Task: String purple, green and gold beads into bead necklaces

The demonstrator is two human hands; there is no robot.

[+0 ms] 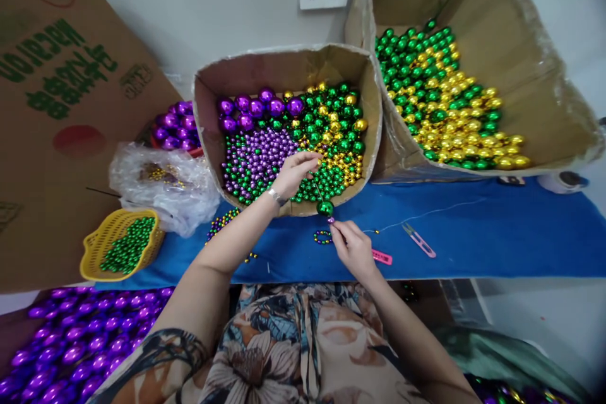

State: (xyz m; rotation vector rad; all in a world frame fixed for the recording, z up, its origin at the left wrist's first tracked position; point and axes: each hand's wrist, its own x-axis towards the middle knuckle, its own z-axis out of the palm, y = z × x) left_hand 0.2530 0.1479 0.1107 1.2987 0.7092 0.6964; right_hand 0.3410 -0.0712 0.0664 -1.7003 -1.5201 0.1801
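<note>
My left hand [297,175] is over the front of the middle cardboard box, its fingertips pinched on what looks like a small gold bead [319,162]. Below it, a thin needle or thread [318,187] slants up from a large shiny green bead [325,208]. A small purple bead [331,220] sits directly under the green one. My right hand [351,245] is closed, with thumb and fingers pinching at that purple bead. On the blue cloth beside it lies a small loop of beads [322,237]. A pale thread [426,214] trails rightward from near my right hand.
The middle box [208,101] holds purple, green and gold beads; a taller box [534,57] at right holds green and gold ones. Pink thread snips [419,241] and a pink-handled tool [381,257] lie on the blue cloth [497,240]. A yellow basket [89,259] stands left.
</note>
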